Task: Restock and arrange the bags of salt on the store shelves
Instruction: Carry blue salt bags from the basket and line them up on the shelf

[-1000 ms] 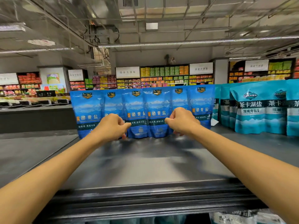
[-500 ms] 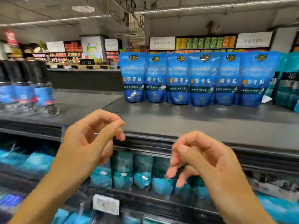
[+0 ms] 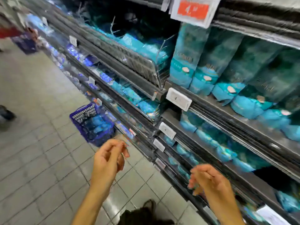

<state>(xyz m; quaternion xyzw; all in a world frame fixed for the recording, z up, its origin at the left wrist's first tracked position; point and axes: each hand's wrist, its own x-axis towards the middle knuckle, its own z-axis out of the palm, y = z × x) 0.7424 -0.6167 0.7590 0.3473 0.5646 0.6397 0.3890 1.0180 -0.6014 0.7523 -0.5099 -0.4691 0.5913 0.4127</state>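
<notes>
Teal salt bags point(image 3: 209, 62) stand in a row on the upper shelf at right, and more blue bags point(image 3: 224, 153) lie on the shelves below. A purple basket point(image 3: 93, 122) on the floor by the shelf foot holds several blue salt bags. My left hand point(image 3: 108, 158) hangs over the floor tiles, fingers loosely curled, holding nothing. My right hand point(image 3: 206, 179) hovers in front of the lower shelf edges, fingers loosely curled and empty. Neither hand touches a bag. The whole view is motion-blurred.
Dark shelf rails point(image 3: 211, 111) with white price tags point(image 3: 178, 99) run diagonally across the view. A red sale tag point(image 3: 192, 9) hangs at the top. Grey floor tiles point(image 3: 40, 151) fill the left. A second purple basket point(image 3: 26, 44) and someone's shoe point(image 3: 6, 113) are at the far left.
My hands let go of the blue bags on the top shelf and dropped back empty. My view swung down and left, from the top shelf to the lower shelves, floor and basket.
</notes>
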